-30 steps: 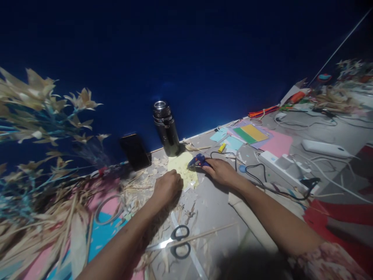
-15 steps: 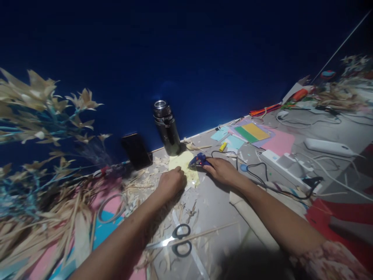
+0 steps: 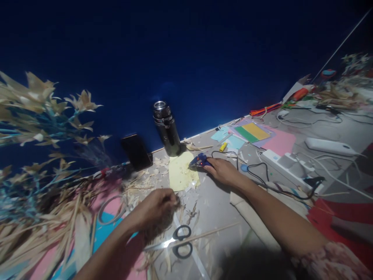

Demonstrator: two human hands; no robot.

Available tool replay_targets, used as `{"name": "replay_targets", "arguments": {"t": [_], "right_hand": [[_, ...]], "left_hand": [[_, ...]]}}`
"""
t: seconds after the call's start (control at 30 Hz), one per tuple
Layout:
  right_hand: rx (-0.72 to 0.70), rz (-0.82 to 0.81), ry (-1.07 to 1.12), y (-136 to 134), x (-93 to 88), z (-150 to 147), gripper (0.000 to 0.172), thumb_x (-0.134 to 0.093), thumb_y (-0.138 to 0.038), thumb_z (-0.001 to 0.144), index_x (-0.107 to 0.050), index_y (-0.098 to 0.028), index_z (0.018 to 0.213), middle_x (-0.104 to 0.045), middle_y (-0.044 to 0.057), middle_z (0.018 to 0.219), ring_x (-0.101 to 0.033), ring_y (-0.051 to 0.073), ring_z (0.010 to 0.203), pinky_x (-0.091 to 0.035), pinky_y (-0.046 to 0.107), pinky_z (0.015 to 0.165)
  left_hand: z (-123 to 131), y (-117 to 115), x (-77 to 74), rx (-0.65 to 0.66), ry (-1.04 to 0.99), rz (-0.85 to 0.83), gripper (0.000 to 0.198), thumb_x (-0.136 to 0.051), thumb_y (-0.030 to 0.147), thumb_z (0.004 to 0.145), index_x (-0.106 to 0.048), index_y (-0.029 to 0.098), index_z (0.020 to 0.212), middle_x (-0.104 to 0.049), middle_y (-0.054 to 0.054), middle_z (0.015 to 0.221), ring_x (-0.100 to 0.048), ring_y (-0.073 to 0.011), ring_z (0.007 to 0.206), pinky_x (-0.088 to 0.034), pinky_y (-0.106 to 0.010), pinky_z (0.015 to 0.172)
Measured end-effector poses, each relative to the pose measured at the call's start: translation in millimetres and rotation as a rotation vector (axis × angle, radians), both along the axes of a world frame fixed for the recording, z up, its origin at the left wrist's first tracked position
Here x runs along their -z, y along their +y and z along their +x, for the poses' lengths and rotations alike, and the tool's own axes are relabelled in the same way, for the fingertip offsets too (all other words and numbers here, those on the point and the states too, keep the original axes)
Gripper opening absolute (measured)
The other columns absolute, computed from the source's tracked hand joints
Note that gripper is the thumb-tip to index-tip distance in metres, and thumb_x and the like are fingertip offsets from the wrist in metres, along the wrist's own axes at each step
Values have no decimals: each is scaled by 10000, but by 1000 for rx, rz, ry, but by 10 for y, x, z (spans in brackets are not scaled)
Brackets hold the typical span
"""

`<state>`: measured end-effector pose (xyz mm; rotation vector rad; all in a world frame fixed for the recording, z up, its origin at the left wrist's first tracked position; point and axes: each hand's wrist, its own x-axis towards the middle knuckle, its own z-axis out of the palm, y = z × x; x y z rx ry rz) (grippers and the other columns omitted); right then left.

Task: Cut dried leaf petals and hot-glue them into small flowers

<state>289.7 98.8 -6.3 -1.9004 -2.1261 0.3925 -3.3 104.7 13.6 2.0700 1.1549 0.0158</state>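
Note:
In my right hand point(image 3: 222, 169) is a blue glue gun point(image 3: 200, 160), its nozzle over the right side of a pale yellow paper point(image 3: 178, 173). Small shiny blobs and scraps lie on that paper. My left hand point(image 3: 160, 208) hovers nearer to me, over scattered dry husk shavings point(image 3: 190, 213), with its fingers curled together. Whatever they pinch, if anything, is too small to make out. Just right of and below it lie scissors point(image 3: 182, 242) with black handles, a thin stick across them.
A dark flask point(image 3: 167, 134) and a black phone point(image 3: 136, 152) stand against the blue wall. Husk flowers point(image 3: 83, 102) on blue stems rise at left, above a roll of tape point(image 3: 112, 209). At right are coloured papers point(image 3: 252, 133) and a power strip point(image 3: 287, 167) with cables.
My left hand has drawn back from the yellow paper toward me and to the left, uncovering the paper's lower left part. My right hand and the glue gun have stayed in place.

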Motion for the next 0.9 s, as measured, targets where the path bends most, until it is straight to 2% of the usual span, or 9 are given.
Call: {"name": "replay_targets", "arguments": {"t": [0.03, 0.07, 0.13, 0.23, 0.37, 0.57, 0.73, 0.9], "right_hand": [[2, -2, -3, 0, -6, -1, 318, -454, -375, 1063, -677, -178, 1178, -768, 137, 1098, -709, 290, 967, -447, 318, 767], [4, -5, -6, -1, -13, -3, 315, -459, -371, 1063, -677, -176, 1180, -767, 138, 1102, -706, 286, 973, -443, 315, 771], [5, -10, -11, -3, -31, -9, 309, -466, -365, 1063, -677, -175, 1184, -765, 133, 1115, -701, 277, 988, -435, 306, 777], [-1, -14, -16, -11, -57, -20, 306, -465, -360, 1067, -673, -175, 1194, -767, 122, 1120, -698, 259, 992, -423, 292, 777], [-13, -4, -19, -22, -65, -26, 307, -464, -364, 1070, -670, -173, 1195, -768, 121, 1123, -702, 258, 993, -417, 293, 774], [-9, -3, -26, -19, -51, -19, 315, -462, -369, 1070, -671, -170, 1197, -767, 132, 1123, -706, 272, 990, -423, 305, 779], [2, -16, -45, -16, -51, -18, 329, -451, -377, 1072, -665, -167, 1206, -768, 138, 1112, -707, 280, 984, -424, 306, 772], [12, -21, -59, -9, -40, -17, 340, -445, -390, 1072, -655, -180, 1237, -766, 134, 1120, -705, 284, 979, -424, 306, 768]], "left_hand": [[12, -62, -9, 27, -22, -89, 109, -536, 195, 827, -630, 212, 774, -703, -4, 770, -641, -189, 747, -436, -263, 657], [42, -108, -7, 25, 2, -106, 111, -546, 169, 804, -637, 215, 762, -706, -3, 761, -642, -189, 740, -427, -264, 652], [150, -142, 24, -32, 112, 23, 122, -563, 174, 822, -657, 222, 760, -715, -15, 778, -650, -196, 761, -414, -278, 668], [361, -96, 113, -132, 237, 246, 144, -563, 288, 919, -682, 227, 864, -729, -57, 943, -669, -220, 880, -418, -299, 720], [553, -24, 236, -174, 292, 295, 110, -598, 291, 921, -664, 205, 937, -704, -102, 1075, -672, -256, 969, -418, -320, 733], [626, 28, 254, -132, 348, 299, 186, -489, 176, 954, -673, 198, 935, -723, -112, 1035, -693, -257, 957, -419, -326, 731], [693, 14, 253, -103, 355, 292, 149, -525, 186, 916, -675, 182, 911, -729, -145, 999, -700, -283, 895, -428, -342, 717], [649, -89, 283, -143, 271, 305, 130, -505, 206, 926, -630, 197, 959, -728, -107, 972, -681, -245, 873, -432, -328, 730]]}}
